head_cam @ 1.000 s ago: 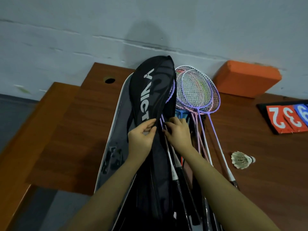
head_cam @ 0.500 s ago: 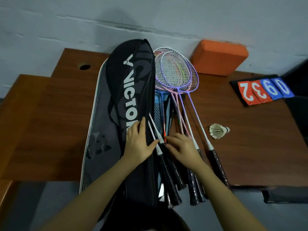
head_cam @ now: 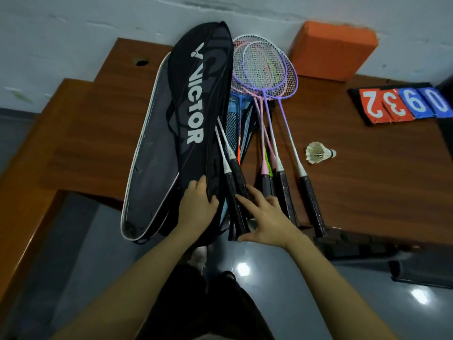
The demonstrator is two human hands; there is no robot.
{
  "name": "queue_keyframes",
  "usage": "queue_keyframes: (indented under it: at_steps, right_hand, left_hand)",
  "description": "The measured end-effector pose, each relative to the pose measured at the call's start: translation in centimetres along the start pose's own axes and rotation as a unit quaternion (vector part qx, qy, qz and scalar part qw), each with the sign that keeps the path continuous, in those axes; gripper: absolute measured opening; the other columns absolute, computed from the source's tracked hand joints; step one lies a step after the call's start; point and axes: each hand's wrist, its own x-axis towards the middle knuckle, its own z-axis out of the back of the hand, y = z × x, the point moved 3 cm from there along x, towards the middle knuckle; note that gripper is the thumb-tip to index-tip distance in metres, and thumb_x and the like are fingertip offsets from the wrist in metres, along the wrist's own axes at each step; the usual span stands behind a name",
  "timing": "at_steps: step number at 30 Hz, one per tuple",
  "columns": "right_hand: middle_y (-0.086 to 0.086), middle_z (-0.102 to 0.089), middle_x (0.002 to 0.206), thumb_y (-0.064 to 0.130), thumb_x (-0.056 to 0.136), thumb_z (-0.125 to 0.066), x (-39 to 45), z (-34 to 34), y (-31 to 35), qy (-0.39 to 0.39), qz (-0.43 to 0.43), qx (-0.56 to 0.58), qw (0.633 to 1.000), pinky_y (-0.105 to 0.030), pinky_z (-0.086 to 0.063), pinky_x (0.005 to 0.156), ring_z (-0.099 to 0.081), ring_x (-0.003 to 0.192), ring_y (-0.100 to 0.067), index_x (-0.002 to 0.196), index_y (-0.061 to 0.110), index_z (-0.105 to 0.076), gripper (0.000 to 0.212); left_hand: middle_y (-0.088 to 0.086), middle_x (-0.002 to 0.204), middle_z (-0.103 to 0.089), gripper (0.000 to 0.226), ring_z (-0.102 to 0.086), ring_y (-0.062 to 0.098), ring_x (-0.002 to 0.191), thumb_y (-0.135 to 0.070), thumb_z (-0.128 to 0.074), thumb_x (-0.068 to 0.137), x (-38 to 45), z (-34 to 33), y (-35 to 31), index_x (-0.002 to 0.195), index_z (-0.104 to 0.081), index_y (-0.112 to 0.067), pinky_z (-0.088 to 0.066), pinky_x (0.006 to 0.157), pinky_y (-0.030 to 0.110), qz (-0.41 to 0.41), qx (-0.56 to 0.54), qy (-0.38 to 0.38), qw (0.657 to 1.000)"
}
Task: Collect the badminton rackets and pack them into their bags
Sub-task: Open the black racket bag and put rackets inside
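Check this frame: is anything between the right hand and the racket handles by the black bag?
Nothing visible. The right hand already lies with spread fingers on the black racket handles sticking out beside the black Victor bag. The left hand grips that bag's lower edge.

Both bare forearms reach forward from the near edge, converging toward the middle. The left hand (head_cam: 198, 207) lies palm down, its fingers curled over the fabric edge it grips, thumb toward the right. The right hand (head_cam: 266, 218) is spread flat, fingers splayed and pointing far-left, seemingly pressing down rather than gripping.
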Motion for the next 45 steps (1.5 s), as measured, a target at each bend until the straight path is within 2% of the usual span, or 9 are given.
queue_keyframes:
  at_steps: [9, 13, 15, 21, 25, 30, 37, 41, 45]
  right_hand:
    - [-0.012, -0.017, 0.153, 0.037, 0.071, -0.077, -1.1, 0.0, 1.7, -0.094, -0.003, 0.068, 0.993, -0.044, -0.025, 0.108, -0.036, 0.131, -0.033, 0.139, 0.018, -0.040, 0.079]
    - [-0.012, -0.025, 0.148, 0.022, 0.074, -0.079, -1.3, 0.9, 3.9, -0.166, 0.011, 0.193, 0.967, -0.002, -0.023, 0.102, -0.032, 0.132, -0.015, 0.133, 0.007, -0.048, 0.068]
    - [-0.012, -0.030, 0.145, 0.022, 0.072, -0.080, -1.2, 1.6, 4.9, -0.195, 0.007, 0.208, 0.958, 0.002, -0.022, 0.100, -0.029, 0.130, -0.005, 0.129, 0.005, -0.052, 0.065]
    - [-0.007, -0.040, 0.135, 0.023, 0.066, -0.084, -0.6, 3.6, 6.8, -0.262, -0.023, 0.267, 0.927, -0.010, -0.029, 0.106, -0.036, 0.127, -0.005, 0.126, 0.008, -0.050, 0.071]
    - [-0.002, -0.039, 0.123, 0.019, 0.059, -0.088, -0.3, 3.7, 8.0, -0.302, -0.053, 0.317, 0.897, -0.009, -0.036, 0.098, -0.044, 0.114, -0.010, 0.121, 0.012, -0.042, 0.078]
    - [-0.007, -0.050, 0.116, 0.009, 0.067, -0.083, -0.3, 4.2, 9.4, -0.291, -0.049, 0.380, 0.877, -0.019, -0.044, 0.095, -0.054, 0.108, -0.013, 0.115, 0.009, -0.052, 0.057]
    - [-0.008, -0.066, 0.114, 0.001, 0.086, -0.062, -0.4, 5.2, 9.6, -0.264, -0.085, 0.555, 0.784, -0.029, -0.048, 0.097, -0.061, 0.110, -0.015, 0.115, 0.008, -0.063, 0.030]
    - [-0.008, -0.060, 0.117, 0.015, 0.091, -0.059, -0.1, 4.3, 8.0, -0.250, -0.198, 0.570, 0.758, -0.033, -0.051, 0.092, -0.060, 0.102, -0.016, 0.125, 0.014, -0.055, 0.035]
    - [-0.012, -0.063, 0.087, 0.009, 0.088, -0.062, 0.0, 3.9, 7.9, -0.200, -0.204, 0.652, 0.702, -0.037, -0.055, 0.079, -0.065, 0.082, -0.020, 0.127, 0.012, -0.053, 0.040]
  left_hand:
    - [0.005, 0.093, -0.055, 0.046, -0.058, 0.016, 0.076, -0.009, -0.067, 0.079, -0.8, 2.3, 0.9, 0.124, -0.057, -0.008, -0.050, 0.079, 0.027, -0.020, -0.142, -0.070, 0.987]
    - [0.005, 0.090, -0.059, 0.051, -0.059, 0.011, 0.072, -0.010, -0.071, 0.078, -0.3, 2.8, 1.4, 0.126, -0.054, -0.008, -0.042, 0.067, 0.007, 0.012, -0.188, -0.024, 0.982]
    - [0.000, 0.086, -0.060, 0.052, -0.058, 0.005, 0.068, -0.008, -0.070, 0.079, 0.0, 3.0, 1.5, 0.128, -0.053, -0.008, -0.041, 0.062, 0.000, 0.038, -0.232, -0.011, 0.972]
    - [0.003, 0.092, -0.066, 0.046, -0.064, -0.001, 0.070, -0.005, -0.068, 0.080, -0.1, 4.2, 0.0, 0.124, -0.056, -0.007, -0.049, 0.070, 0.006, 0.034, -0.338, -0.027, 0.940]
    - [0.008, 0.108, -0.063, 0.046, -0.064, 0.008, 0.091, -0.006, -0.070, 0.079, -0.2, 5.7, -0.2, 0.123, -0.057, -0.010, -0.052, 0.085, 0.025, 0.072, -0.423, -0.027, 0.903]
    - [-0.003, 0.101, -0.062, 0.046, -0.063, 0.002, 0.089, -0.008, -0.071, 0.078, 0.0, 7.5, -1.2, 0.122, -0.058, -0.014, -0.050, 0.064, 0.011, 0.076, -0.466, -0.031, 0.881]
    - [0.005, 0.106, -0.063, 0.043, -0.064, 0.009, 0.093, -0.004, -0.069, 0.079, -0.2, 7.9, -1.9, 0.120, -0.059, -0.014, -0.054, 0.067, 0.016, 0.093, -0.508, -0.010, 0.856]
    - [0.005, 0.106, -0.064, 0.040, -0.067, 0.008, 0.089, -0.003, -0.067, 0.081, -0.2, 8.1, -1.9, 0.119, -0.060, -0.014, -0.054, 0.067, 0.017, 0.087, -0.531, -0.005, 0.843]
    - [0.006, 0.103, -0.065, 0.036, -0.068, 0.009, 0.089, -0.004, -0.067, 0.081, -0.4, 8.1, -1.9, 0.114, -0.062, -0.017, -0.054, 0.068, 0.019, 0.081, -0.533, 0.000, 0.842]
